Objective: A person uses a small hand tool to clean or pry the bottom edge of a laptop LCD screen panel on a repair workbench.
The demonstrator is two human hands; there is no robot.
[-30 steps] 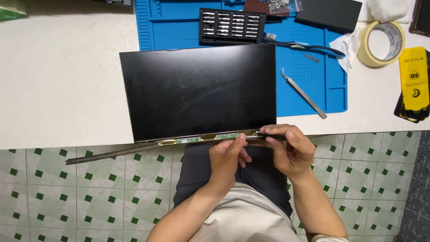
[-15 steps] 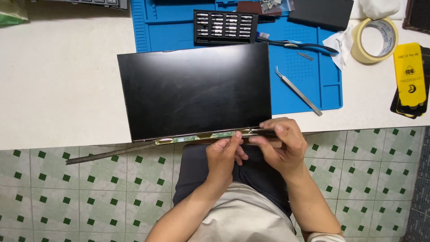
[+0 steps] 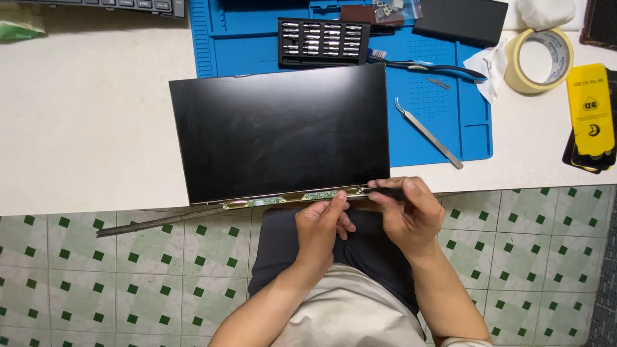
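Keyboard [image 3: 109,5] cut by top edge; right hand [image 3: 405,215] hides the panel [image 3: 283,132] corner (grip detail unclear).

— Any screens here?

— One: a bare black display panel [image 3: 279,132], rectangular and dark, lying flat on the white table with its top right corner over the blue mat. Its near edge hangs off the table (a thin green and gold strip runs along that edge).

— Packages?

— A yellow packet [image 3: 589,109] with black markings sits at the right edge, on top of something black. A green packet [image 3: 19,27], maybe a pouch, shows at the top left, cut off.
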